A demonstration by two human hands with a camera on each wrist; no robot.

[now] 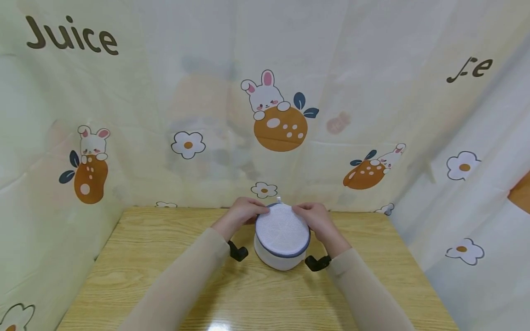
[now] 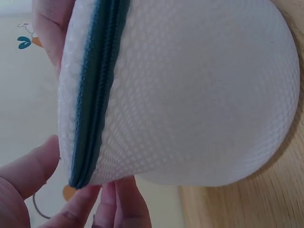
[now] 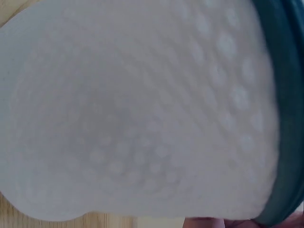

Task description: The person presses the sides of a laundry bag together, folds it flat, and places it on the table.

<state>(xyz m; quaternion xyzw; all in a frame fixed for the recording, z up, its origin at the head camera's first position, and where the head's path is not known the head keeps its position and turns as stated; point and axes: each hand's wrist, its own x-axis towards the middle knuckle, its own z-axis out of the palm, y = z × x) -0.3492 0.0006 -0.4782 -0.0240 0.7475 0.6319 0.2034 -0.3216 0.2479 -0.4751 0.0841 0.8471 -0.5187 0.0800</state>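
Note:
A round white mesh bag (image 1: 282,230) with a dark blue zipper rim stands on the wooden table, its lid side facing up. At its upper left edge the left hand (image 1: 244,211) grips the rim, thumb on top. The right hand (image 1: 316,218) pinches the upper right edge. In the left wrist view, the mesh side (image 2: 190,95) and teal-looking zipper (image 2: 97,95) fill much of the picture, with the left hand (image 2: 71,204) at the zipper's lower end. The right wrist view shows the mesh wall (image 3: 133,114) close up; only fingertips (image 3: 209,222) appear below it.
The wooden table (image 1: 165,257) lies beneath. Behind it and at both sides hangs a pale curtain (image 1: 215,92) printed with rabbits, fruit and flowers. A small white tab (image 1: 279,199) sticks up at the bag's far edge. Black straps with camera mounts are on both wrists.

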